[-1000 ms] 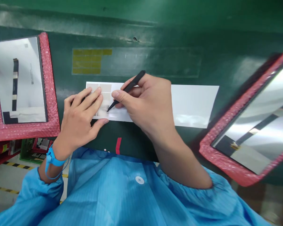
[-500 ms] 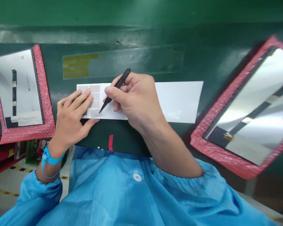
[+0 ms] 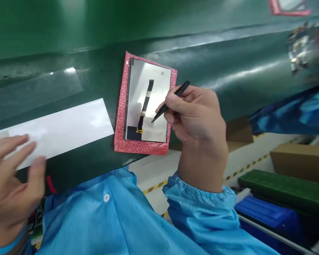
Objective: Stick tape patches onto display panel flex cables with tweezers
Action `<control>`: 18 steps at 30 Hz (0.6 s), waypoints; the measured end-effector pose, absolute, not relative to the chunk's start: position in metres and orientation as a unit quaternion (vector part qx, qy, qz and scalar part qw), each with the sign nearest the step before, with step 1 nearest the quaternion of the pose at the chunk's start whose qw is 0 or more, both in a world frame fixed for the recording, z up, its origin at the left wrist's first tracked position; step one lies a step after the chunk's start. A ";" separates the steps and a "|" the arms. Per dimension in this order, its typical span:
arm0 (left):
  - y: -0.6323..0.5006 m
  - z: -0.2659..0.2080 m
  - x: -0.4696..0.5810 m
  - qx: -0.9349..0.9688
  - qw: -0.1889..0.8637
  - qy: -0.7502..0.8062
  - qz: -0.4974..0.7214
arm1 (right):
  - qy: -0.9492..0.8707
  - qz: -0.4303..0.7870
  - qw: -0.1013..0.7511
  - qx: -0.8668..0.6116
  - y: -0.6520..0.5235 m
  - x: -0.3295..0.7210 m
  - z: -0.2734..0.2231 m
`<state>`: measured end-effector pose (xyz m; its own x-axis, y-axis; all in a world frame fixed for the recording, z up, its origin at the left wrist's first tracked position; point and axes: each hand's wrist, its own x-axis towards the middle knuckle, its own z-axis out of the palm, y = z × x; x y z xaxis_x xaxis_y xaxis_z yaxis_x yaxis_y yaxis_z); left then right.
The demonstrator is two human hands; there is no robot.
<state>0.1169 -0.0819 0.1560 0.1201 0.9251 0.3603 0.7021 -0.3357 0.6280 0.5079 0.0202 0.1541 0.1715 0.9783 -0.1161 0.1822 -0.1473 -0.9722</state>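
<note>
Held like a pen in my right hand [image 3: 199, 117], the black tweezers [image 3: 171, 101] point down and left over a display panel [image 3: 155, 102]. Whether anything sits at their fine tip cannot be made out. The panel is silvery, with a dark flex cable [image 3: 146, 102] along its back, and lies on a pink bubble-wrap bag [image 3: 119, 131]. At the left edge my left hand [image 3: 13, 177] is open, fingers apart and slightly blurred, over the left end of a white label sheet [image 3: 69, 124]. It partly hides pale labels there; contact with the sheet cannot be told.
A clear plastic strip [image 3: 48, 86] lies behind the sheet on the green table mat [image 3: 95, 74]. At the right a co-worker's blue sleeve [image 3: 289, 109] reaches over the table. Below stand a cardboard box [image 3: 300, 159] and a blue bin [image 3: 268, 210].
The view has turned to the right. My right hand has carried the tweezers from the label sheet to above the right-hand panel. My left hand has lifted or shifted, its fingers more spread.
</note>
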 end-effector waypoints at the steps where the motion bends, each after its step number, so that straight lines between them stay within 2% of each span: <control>1: -0.075 0.158 0.141 0.746 0.138 0.538 0.367 | -0.461 0.445 0.456 -0.618 0.018 0.518 0.153; 5: -0.049 0.154 0.238 0.799 0.143 0.463 0.356 | -0.431 0.460 0.461 -0.625 0.011 0.531 0.148; 8: -0.039 0.143 0.284 0.806 0.157 0.461 0.338 | -0.411 0.458 0.459 -0.641 0.009 0.531 0.143; 18: -0.032 0.135 0.302 0.826 0.165 0.463 0.278 | -0.393 0.488 0.417 -0.658 0.016 0.545 0.145</control>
<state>0.3021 -0.0324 0.1349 0.4179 0.8553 0.3063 0.6726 -0.5179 0.5286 0.5449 0.0161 0.1445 0.2135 0.9251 -0.3139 0.1097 -0.3420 -0.9333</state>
